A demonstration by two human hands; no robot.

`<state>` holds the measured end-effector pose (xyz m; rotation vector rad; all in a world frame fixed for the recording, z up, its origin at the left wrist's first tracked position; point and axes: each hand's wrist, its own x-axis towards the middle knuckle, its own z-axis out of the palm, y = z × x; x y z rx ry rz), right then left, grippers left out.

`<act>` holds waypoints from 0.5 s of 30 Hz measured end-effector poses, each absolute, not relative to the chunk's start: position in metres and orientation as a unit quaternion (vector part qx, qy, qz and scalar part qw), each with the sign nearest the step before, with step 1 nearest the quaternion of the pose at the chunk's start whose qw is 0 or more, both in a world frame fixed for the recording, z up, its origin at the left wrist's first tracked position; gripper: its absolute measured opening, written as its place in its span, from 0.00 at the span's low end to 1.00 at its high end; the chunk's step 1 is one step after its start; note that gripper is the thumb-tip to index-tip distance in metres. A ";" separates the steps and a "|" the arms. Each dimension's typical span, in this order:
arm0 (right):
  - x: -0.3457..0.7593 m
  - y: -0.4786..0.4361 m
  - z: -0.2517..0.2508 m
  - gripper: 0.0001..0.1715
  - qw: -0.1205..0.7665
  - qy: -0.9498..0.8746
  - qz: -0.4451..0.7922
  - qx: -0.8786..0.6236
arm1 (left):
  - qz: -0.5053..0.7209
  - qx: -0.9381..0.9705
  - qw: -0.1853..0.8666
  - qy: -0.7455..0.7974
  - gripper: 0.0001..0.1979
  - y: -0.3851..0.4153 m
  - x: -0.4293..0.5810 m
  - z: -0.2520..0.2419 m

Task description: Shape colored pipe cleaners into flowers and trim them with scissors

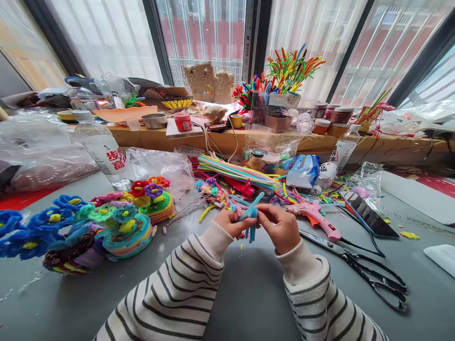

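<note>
Gray counter (245, 308) is carrying most things; one wooden ledge (149, 138) is running behind. One big clear bag (42, 151) is sitting left, something pinkish inside, can't make it out. On the ledge, a clear tub (261, 100) is holding red and blue fuzzy stems, taller green and orange ones rising beside it. Three flower pots are standing left on the counter: a dark one (73, 258) is holding blue flowers, a teal one (128, 239) and a green-topped one (156, 208) are holding mixed colors. Two labeled bottles are standing, left (101, 149) and right (345, 148); a third (325, 175) is lying near the right one. One stem bundle (238, 171) is lying mid-counter. One pair of scissors (359, 265) is lying right, one phone (369, 215) beyond it. One pink glue gun (316, 218) is lying just beside the right hand. Left grip (231, 222) and right grip (280, 227) are both closing on the blue stems, pinching with thumb and fingers. One metal bowl (155, 121) is sitting on the ledge, contents unclear. One red jar (183, 122) is standing near it. Blue stems (252, 215), exact count unclear, are being held between both hands above the counter.
</note>
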<state>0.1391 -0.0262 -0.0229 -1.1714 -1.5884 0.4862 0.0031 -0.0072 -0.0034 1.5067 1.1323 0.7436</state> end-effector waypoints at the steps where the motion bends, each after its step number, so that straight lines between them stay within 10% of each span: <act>1: 0.138 -0.027 -0.022 0.09 0.530 -0.659 0.212 -0.489 | 0.304 0.627 0.541 0.471 0.13 -0.008 0.003 -0.002; 15: 0.142 -0.026 -0.024 0.13 0.529 -0.707 0.159 -0.442 | 0.307 0.588 0.623 0.415 0.12 -0.012 0.005 0.003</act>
